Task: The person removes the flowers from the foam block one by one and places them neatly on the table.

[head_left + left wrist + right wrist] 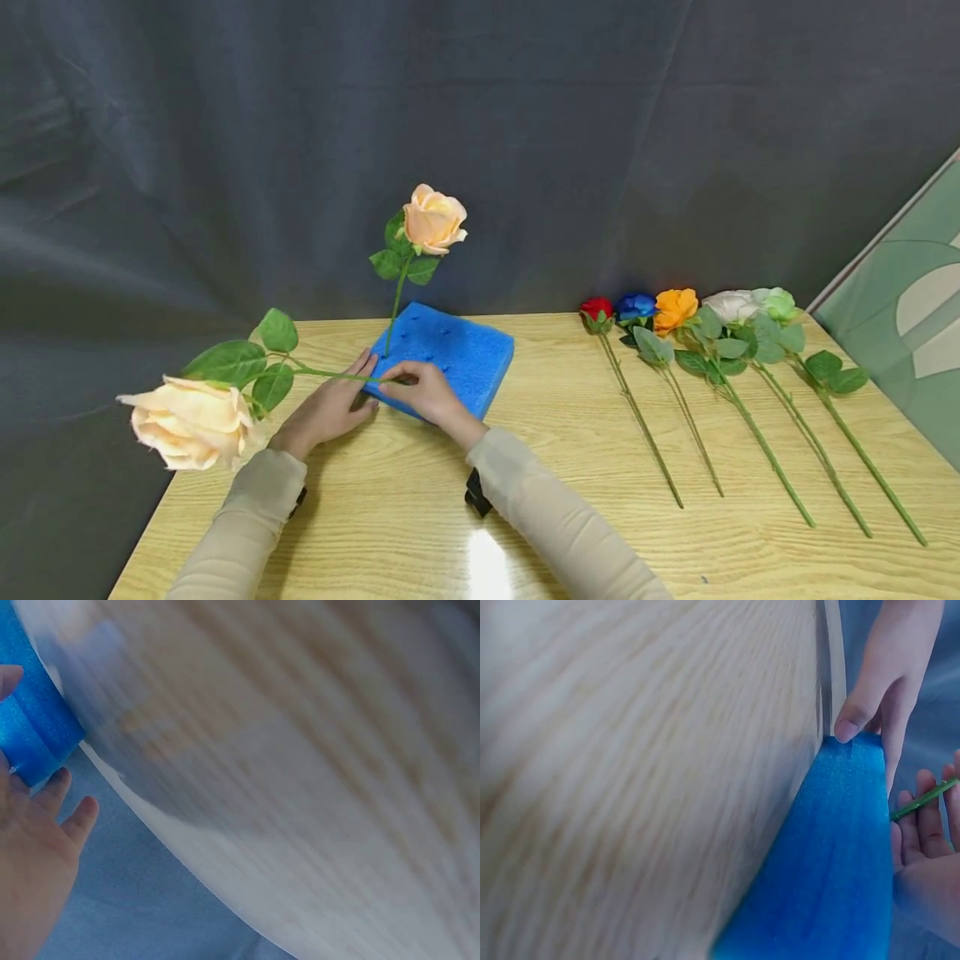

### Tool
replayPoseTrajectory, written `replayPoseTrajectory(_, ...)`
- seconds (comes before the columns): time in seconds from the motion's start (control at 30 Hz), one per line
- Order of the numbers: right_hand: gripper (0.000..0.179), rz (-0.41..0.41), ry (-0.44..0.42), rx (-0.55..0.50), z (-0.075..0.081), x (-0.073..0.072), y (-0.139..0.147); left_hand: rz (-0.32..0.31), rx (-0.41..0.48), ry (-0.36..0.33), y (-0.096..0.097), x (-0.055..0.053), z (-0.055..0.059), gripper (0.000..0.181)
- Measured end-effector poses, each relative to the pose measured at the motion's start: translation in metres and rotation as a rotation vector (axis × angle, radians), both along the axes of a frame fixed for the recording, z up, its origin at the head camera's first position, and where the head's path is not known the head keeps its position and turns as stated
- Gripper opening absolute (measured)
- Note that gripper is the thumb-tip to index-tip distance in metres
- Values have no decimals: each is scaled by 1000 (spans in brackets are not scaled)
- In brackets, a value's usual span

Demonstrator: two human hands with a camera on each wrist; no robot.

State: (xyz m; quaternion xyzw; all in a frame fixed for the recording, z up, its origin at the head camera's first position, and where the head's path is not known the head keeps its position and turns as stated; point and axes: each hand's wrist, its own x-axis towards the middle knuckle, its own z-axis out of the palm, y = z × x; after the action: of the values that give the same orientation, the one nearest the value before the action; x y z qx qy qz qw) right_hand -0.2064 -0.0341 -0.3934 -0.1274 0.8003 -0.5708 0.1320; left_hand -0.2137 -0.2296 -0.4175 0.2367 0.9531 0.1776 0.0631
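Observation:
A blue foam block (468,354) with several small dark holes in its top lies on the table. One peach rose (433,221) stands upright with its stem in the block's left part. My right hand (427,392) pinches the stem of a second peach rose (191,425) near its lower end, over the block's near left edge. That stem runs leftward, so its bloom hangs above my left forearm. Along the block's left side, my left hand (326,417) presses with straight fingers; its thumb (847,729) touches the near face in the right wrist view.
On the right of the wooden table (540,508) lie several roses in a row: red (597,310), blue (636,307), orange (675,310), white (729,307) and pale green (778,303). A dark curtain (525,150) hangs behind. A green panel (915,275) leans at the right.

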Motion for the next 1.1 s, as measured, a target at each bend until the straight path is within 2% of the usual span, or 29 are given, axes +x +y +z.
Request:
replayPoseTrajectory(0.23,23,-25,-12,-84,-3,-2,8,19,-42,-73,0,-1,0,73)
replayPoseTrajectory(0.6,25,-109,1,-165,-2,-1,29,26,-25,-34,0,1,2,73)
replayPoseTrajectory(0.7,23,-156,20,-174,-3,-2,32,25,-22,-42,1,1,2,73)
replayPoseTrajectory(0.87,18,-252,34,-261,-4,-4,34,16,-16,-55,1,3,5,73)
replayPoseTrajectory(0.97,14,-287,-13,-327,-5,-5,37,15,-19,-56,2,2,5,73)
replayPoseTrajectory(1.1,14,-286,-72,-380,-6,-6,42,14,-23,-52,1,2,4,73)
